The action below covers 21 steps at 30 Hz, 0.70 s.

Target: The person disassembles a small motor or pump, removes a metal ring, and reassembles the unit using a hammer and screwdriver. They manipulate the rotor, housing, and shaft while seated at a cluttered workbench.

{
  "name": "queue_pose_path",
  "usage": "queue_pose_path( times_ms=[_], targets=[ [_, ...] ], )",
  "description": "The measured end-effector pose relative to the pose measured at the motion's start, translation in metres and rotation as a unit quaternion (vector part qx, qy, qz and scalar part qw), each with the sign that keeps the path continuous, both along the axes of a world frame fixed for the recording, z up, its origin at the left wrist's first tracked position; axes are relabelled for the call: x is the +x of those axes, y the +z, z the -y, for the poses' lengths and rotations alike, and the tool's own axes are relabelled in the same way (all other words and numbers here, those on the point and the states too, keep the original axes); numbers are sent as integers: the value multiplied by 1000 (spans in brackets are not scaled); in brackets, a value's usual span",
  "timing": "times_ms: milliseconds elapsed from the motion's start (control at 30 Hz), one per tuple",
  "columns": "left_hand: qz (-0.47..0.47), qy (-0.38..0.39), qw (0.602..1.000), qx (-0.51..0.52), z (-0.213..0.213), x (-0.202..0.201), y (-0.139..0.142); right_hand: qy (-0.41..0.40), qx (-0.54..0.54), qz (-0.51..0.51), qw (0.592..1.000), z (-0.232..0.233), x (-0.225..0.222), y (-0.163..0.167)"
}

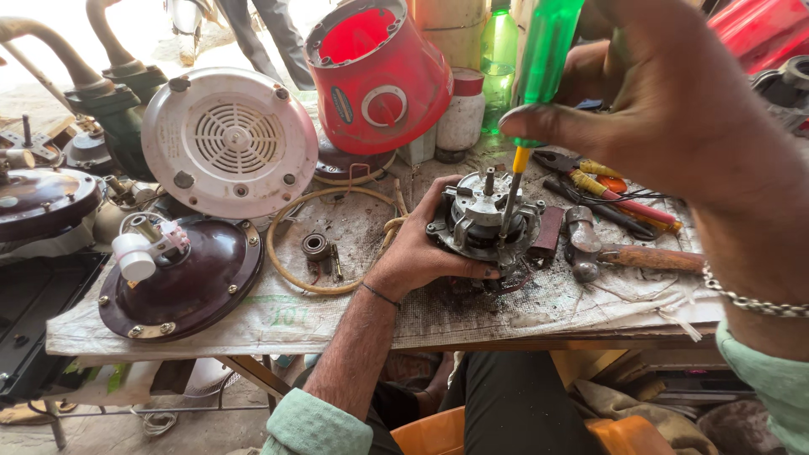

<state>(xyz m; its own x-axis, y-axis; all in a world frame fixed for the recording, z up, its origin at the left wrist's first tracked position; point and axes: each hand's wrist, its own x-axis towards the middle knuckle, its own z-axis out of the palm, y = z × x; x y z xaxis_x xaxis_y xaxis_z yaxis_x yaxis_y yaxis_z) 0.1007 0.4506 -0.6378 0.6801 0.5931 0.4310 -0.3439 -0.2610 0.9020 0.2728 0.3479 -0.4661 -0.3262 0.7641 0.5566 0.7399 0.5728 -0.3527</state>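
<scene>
Your left hand (419,253) is wrapped around the side of a small electric motor (483,221), a round grey metal frame with dark windings inside and a short shaft standing up from its top, sitting on the worn workbench (472,316) at about the picture's centre. Your right hand (666,101) is closed around the green handle of a screwdriver (539,76), held upright from 1 o'clock with its tip down inside the motor. A hammer (628,253) lies just beside the motor at 3 o'clock, and a red plastic housing (377,76) stands tilted behind it at 11 o'clock.
</scene>
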Motion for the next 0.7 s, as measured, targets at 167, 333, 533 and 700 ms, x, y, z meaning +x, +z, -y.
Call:
queue_pose_path(
  times_ms=[167, 333, 533, 700],
  targets=[
    [8, 5, 1000, 7, 4, -1, 6, 128, 17, 29, 991, 3, -10, 8],
    [18, -7, 1000, -1, 6, -1, 8, -45, -12, 4, 999, 8, -8, 4],
    [13, -2, 1000, -2, 5, -1, 6, 60, -1, 1, 998, -1, 11, -2],
    [21, -4, 1000, 23, 4, -2, 4, -17, 21, -3, 1000, 6, -14, 3]
  ],
)
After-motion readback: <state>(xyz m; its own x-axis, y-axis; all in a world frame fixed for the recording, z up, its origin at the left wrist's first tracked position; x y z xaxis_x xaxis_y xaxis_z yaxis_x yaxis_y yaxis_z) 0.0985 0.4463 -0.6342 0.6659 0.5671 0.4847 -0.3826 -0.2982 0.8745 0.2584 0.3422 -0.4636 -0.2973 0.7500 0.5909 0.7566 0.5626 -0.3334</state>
